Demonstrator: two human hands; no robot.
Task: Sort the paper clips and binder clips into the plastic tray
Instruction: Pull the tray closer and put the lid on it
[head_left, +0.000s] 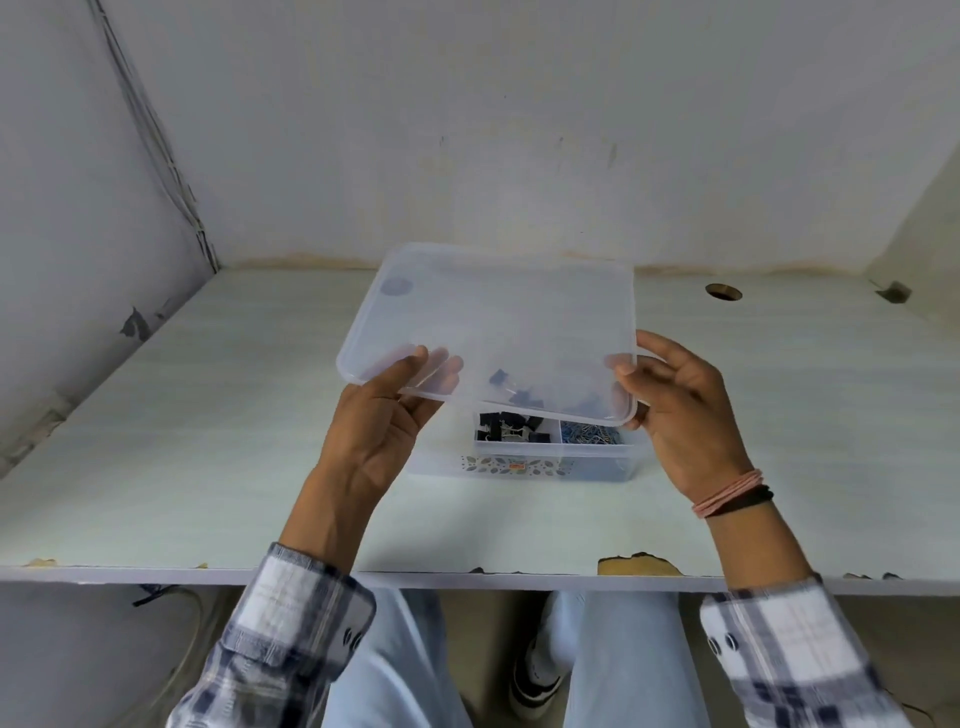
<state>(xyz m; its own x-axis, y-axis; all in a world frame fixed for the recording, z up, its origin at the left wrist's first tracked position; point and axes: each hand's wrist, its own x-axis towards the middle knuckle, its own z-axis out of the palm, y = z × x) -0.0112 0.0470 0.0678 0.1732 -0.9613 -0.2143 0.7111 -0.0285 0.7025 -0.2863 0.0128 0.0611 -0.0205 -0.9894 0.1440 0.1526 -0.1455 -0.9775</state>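
Pale worktop (208, 415) w/ chipped front edge, round cable hole (723, 292) at back right. Stained white walls (519, 130); cables (156, 135) down left corner. Light dim, even.

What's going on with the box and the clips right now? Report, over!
Left hand and right hand gripping the clear lid, held tilted above the tray. Black binder clips and blue paper clips in separate compartments. Nothing in the way.

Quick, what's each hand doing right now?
Left hand: closed on the near left edge of the clear lid, lifted over the tray.
Right hand: gripping the lid's near right corner.
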